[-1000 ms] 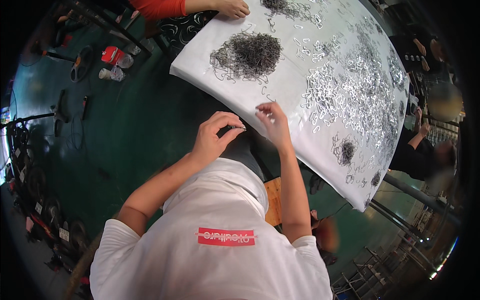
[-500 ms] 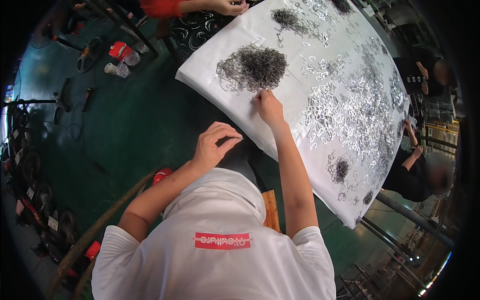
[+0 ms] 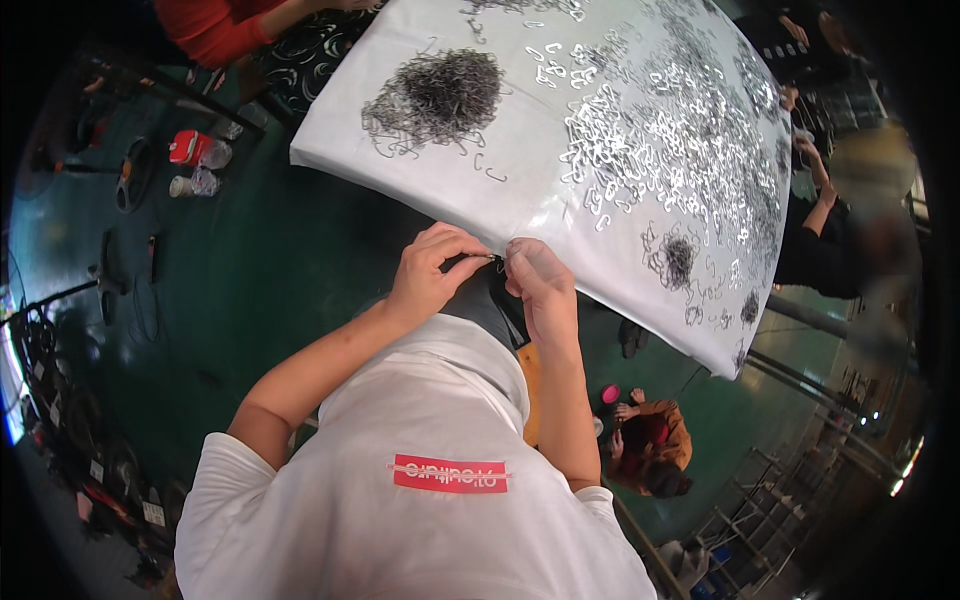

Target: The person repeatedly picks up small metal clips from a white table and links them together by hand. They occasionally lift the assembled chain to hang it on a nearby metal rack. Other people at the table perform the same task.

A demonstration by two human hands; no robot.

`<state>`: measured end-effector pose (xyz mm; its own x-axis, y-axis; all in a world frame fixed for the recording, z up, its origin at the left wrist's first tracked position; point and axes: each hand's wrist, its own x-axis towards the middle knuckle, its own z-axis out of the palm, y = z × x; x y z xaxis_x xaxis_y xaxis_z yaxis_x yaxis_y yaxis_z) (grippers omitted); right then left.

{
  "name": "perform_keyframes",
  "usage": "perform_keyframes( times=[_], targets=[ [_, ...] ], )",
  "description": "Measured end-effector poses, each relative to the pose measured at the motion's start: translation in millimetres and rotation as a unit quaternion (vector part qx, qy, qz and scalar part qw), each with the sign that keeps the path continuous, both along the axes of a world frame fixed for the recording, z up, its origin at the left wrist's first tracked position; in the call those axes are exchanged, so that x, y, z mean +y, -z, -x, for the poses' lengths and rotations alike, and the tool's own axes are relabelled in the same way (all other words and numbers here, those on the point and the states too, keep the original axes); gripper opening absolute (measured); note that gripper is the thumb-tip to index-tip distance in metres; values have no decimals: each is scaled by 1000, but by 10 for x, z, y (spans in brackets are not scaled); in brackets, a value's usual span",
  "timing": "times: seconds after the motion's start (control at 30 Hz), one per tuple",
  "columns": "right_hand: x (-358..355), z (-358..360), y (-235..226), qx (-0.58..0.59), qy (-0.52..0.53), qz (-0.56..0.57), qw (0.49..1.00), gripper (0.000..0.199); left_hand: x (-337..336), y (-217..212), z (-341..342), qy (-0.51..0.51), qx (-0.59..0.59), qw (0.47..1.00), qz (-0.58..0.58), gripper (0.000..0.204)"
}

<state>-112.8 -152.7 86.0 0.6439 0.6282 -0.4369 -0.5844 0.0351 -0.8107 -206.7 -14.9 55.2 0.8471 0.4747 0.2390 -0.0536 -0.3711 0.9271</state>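
My left hand [image 3: 432, 268] is closed in a pinch around a small metal piece [image 3: 492, 258], just off the table's near edge. Beside it, fingertips almost touching, my right hand [image 3: 542, 288] is pinched too, slightly blurred. A dark bit of bent wire [image 3: 501, 264] shows at its fingertips, its shape mostly hidden. Beyond my hands, a dense pile of dark bent wire pieces [image 3: 450, 92] lies on the white-covered table [image 3: 530, 195]. Shiny silver loop-shaped links [image 3: 595, 130] are spread across the middle.
A smaller dark wire heap [image 3: 679, 258] lies at the right. A person in a red sleeve [image 3: 215, 30] is at the far left, others along the right side, and one person [image 3: 655, 445] lower right. A red container [image 3: 188, 147] and cups stand on the green floor.
My right hand has come back from beside the dark wire pile to meet my left hand. The view has shifted, so the table sits higher and further left.
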Motion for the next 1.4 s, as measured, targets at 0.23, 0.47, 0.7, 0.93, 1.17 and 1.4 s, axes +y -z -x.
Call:
perform_keyframes(
  times=[0.23, 0.47, 0.7, 0.93, 1.17, 1.4],
  targets=[
    [-219, -7, 62, -43, 75, 20, 996, 5, -174, -32, -199, 75, 13, 997, 1, 14],
    [-400, -34, 200, -268, 154, 7, 951, 5, -287, 71, -483, 150, -6, 988, 19, 16],
    [-607, -63, 268, -302, 170, 16, 938, 8, -191, 710, -1473, 192, -61, 964, -174, 19],
    [-723, -86, 313, -268, 194, 40, 943, 8, -572, 1068, -2213, 296, -53, 878, -371, 29],
    [-733, -91, 325, -248, 195, 43, 948, 10, -712, 1156, -2489, 329, -32, 847, -417, 16],
    [-623, -38, 279, -143, 127, 7, 981, 7, -511, 743, -1780, 222, 70, 970, -70, 15]
  ],
)
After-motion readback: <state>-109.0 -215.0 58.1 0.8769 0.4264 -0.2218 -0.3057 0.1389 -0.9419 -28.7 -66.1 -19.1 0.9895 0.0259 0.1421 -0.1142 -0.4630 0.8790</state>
